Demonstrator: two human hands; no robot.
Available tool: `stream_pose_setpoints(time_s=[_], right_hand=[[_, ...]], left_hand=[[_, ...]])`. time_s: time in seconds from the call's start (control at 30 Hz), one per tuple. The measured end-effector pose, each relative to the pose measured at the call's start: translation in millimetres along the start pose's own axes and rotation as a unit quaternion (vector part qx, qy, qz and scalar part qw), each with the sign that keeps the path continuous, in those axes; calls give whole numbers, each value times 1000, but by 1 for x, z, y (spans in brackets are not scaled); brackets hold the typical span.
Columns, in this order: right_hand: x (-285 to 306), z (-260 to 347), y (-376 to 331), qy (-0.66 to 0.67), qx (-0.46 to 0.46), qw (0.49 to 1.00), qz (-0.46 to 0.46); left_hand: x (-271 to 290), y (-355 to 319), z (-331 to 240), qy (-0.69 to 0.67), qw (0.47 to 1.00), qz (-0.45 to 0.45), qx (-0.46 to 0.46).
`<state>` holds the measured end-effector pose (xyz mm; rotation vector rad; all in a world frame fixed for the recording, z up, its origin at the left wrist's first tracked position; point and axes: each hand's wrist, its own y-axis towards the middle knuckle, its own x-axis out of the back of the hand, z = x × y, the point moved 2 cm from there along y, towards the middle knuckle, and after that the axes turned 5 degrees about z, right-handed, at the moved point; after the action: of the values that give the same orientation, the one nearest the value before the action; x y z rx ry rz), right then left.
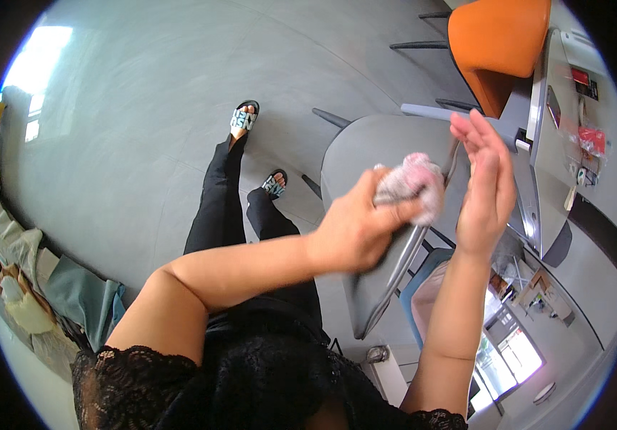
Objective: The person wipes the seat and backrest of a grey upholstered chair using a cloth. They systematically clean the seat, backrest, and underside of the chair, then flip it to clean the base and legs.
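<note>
My left hand (357,221) is closed around a crumpled pink-and-white cloth (417,178), which bunches out above the thumb and fingers. It is held over a grey chair (361,148) with a shiny rim along its back. My right hand (487,190) is raised to the right of the cloth, fingers stretched out and nothing in it. A gap shows between this hand and the cloth. Whether the right hand touches the chair back behind it, I cannot tell.
An orange chair (498,39) stands at the far right beside a desk (548,143) with small items on it. Another chair, blue-grey (417,304), is behind my right forearm. At the left edge lie several covered bundles and a teal cloth (82,290). My feet are on the grey floor (150,107).
</note>
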<state>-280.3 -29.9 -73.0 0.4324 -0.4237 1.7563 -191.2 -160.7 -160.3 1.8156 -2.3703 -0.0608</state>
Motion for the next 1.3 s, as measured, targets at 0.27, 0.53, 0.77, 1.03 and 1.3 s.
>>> stream_pose_setpoints(time_s=[0.27,0.53,0.77,1.03,1.3], right_hand=[[-40,10,-46,-114,46,991,59],[-45,1,-49,-64,29,997,14],[-60,-8,-53,-27,2,996,-85],[-55,-15,-57,4,34,993,-110],[-53,-10,-53,-38,17,995,-89]], left_hand=[[-34,-70,149,52,904,199,374],[-4,-35,61,-98,995,6,22],[-63,-102,258,24,891,183,415],[15,-15,42,-118,990,39,65],[-47,-36,212,30,916,147,372]])
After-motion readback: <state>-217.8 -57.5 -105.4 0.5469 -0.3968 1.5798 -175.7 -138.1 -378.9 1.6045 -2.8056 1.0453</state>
